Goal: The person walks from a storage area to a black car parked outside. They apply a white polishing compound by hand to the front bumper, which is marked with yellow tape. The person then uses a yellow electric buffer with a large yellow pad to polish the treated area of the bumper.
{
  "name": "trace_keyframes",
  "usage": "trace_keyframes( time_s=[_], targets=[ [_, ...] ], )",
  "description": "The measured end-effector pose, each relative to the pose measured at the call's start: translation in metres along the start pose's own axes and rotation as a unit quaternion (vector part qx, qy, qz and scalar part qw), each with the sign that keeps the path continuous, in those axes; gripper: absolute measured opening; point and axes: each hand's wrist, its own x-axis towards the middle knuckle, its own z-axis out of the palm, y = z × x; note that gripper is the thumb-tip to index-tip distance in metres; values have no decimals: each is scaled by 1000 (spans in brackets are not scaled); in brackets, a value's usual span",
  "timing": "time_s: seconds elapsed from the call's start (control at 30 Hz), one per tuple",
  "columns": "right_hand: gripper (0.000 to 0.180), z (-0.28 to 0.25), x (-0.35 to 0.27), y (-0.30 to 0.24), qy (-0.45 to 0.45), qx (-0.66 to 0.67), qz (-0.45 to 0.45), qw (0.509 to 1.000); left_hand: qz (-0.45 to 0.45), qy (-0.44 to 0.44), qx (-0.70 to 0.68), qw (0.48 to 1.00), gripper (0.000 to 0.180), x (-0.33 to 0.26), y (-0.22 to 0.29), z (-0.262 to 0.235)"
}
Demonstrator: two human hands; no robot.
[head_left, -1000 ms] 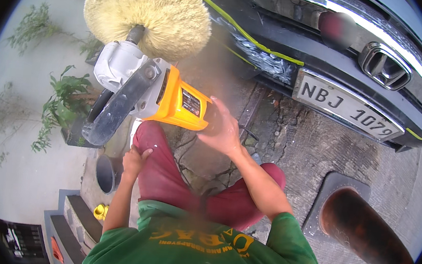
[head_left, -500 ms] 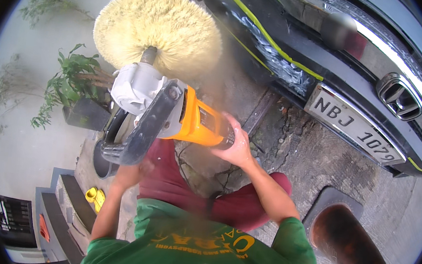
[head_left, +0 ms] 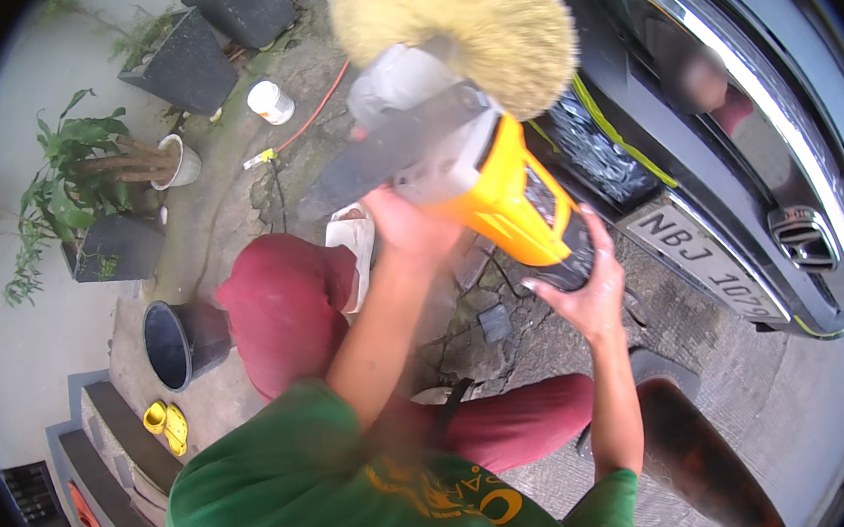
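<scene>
sitting low on the ground, a person in a green shirt (head_left: 342,487) and dark red trousers (head_left: 288,302) holds up a big power tool.

far on the left stands a leafy plant (head_left: 69,162) in a dark pot (head_left: 107,248). near it is a black bucket (head_left: 174,342), and a small yellow toy (head_left: 167,424) lies on a step. farther off there is a white tub (head_left: 270,102) on the ground, and an orange cord (head_left: 315,114) runs past it.

in the middle is the polisher (head_left: 471,167). it has a grey head, an orange body and a black handle end. its long line runs from far left to near right, tilted up. the fluffy yellow pad (head_left: 463,21) sits at the far end, close to the car.

the left hand (head_left: 407,224) is pressed up under the grey and orange part. i cannot tell if its fingers wrap round it, as the blur hides them. the right hand (head_left: 580,287) is closed around the black handle end. the two hands are apart, one at each end of the body. the left hand is nearer the pad.

on the right is a dark car (head_left: 754,142), with its shiny grille and number plate (head_left: 708,260). the pad lies away from both hands, up toward the car's front, but it is not touching the car. a brown rusty post (head_left: 715,470) lies near the right knee.
</scene>
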Motion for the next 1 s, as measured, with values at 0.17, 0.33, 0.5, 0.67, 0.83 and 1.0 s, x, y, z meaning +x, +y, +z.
trace_keyframes(
  time_s=[0.17, 0.33, 0.5, 0.67, 0.83, 1.0],
  targets=[
    [97, -23, -2, -17, 66, -117, 11, 991, -149, 26, -98, 984, 72, 24, -20, -11],
    [99, 15, -29, -9, 11, -129, 149, 980, -210, -54, -229, 949, 92, 15, -30, -89],
    [95, 68, -37, 42, -17, -145, 122, 982, -190, 35, -128, 973, 88, 6, -47, -163],
    [95, 92, -58, 51, -11, -124, 149, 981, -183, 119, -32, 975, 51, 6, -42, -155],
    [96, 80, -48, 60, 54, -140, 118, 982, -179, 124, -66, 974, 47, 35, -40, -102],
    [95, 79, -25, 49, 54, -135, 93, 985, -151, 61, -121, 979, 46, 51, -31, -98]
  ],
)
